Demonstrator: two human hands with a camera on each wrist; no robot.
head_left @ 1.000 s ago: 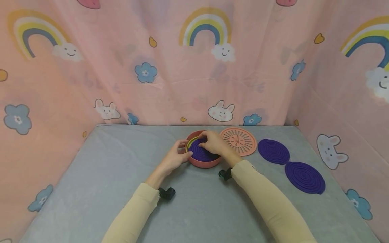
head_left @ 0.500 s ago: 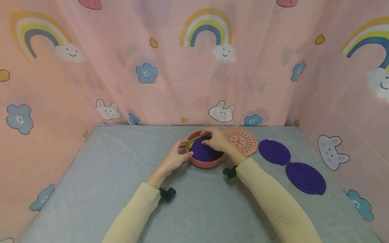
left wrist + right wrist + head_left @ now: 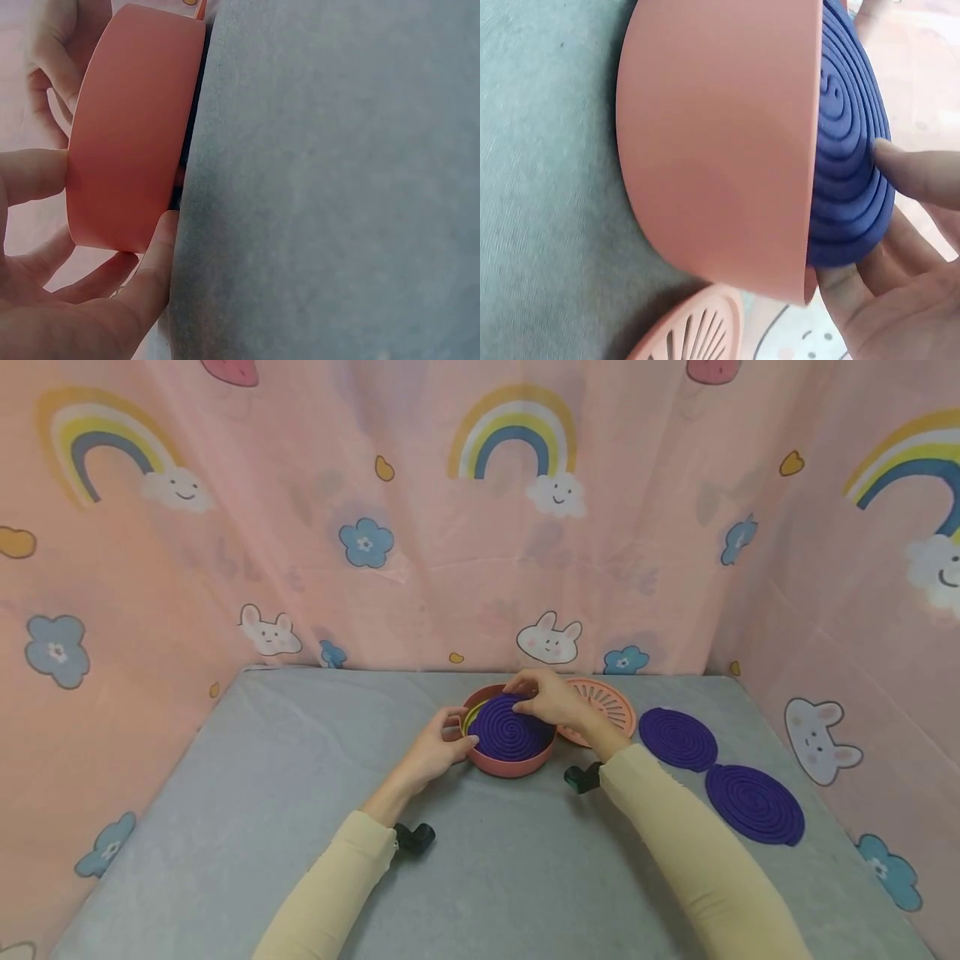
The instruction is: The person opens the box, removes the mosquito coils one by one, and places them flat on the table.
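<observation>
A round pink bowl [image 3: 512, 764] stands mid-table with a purple spiral coil [image 3: 507, 731] lying in it, over a yellow-green ring at the left rim. My left hand [image 3: 441, 747] grips the bowl's left wall [image 3: 131, 135], thumb and fingers [image 3: 154, 270] curled round it. My right hand [image 3: 551, 699] is at the coil's far right edge. In the right wrist view a fingertip [image 3: 919, 171] presses on top of the coil [image 3: 851, 150] while other fingers sit under its edge, beside the bowl [image 3: 720, 150].
A pink slotted lid [image 3: 611, 708] lies just right of the bowl, partly behind my right hand. Two more purple coils [image 3: 677, 739] [image 3: 753, 804] lie further right on the grey table [image 3: 225, 793]. Pink patterned curtains enclose the back and sides.
My right hand has slid from over the coil's middle to its far right edge, uncovering most of the coil. The left hand has stayed on the bowl.
</observation>
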